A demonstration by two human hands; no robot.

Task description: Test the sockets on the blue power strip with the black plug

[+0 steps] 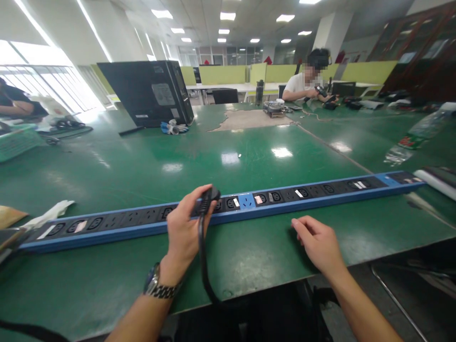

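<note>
A long blue power strip [228,217] with black sockets lies across the green table in front of me. My left hand [182,230], a watch on its wrist, grips a black power plug [210,195] over the middle of the strip. From the plug a thick black cord [202,256] hangs down past the table's front edge. The plug's pins are out of sight, so I cannot tell whether it sits in a socket. Right of centre, my right hand [318,242] is curled closed just in front of the strip, apart from it, with nothing visible in its fingers.
A black computer tower [146,95] stands at the back left, with gloves [174,127] beside it. A plastic bottle [420,130] lies at the right. Across the table sits a person [299,85] handling something dark. A green basket [19,142] is at far left.
</note>
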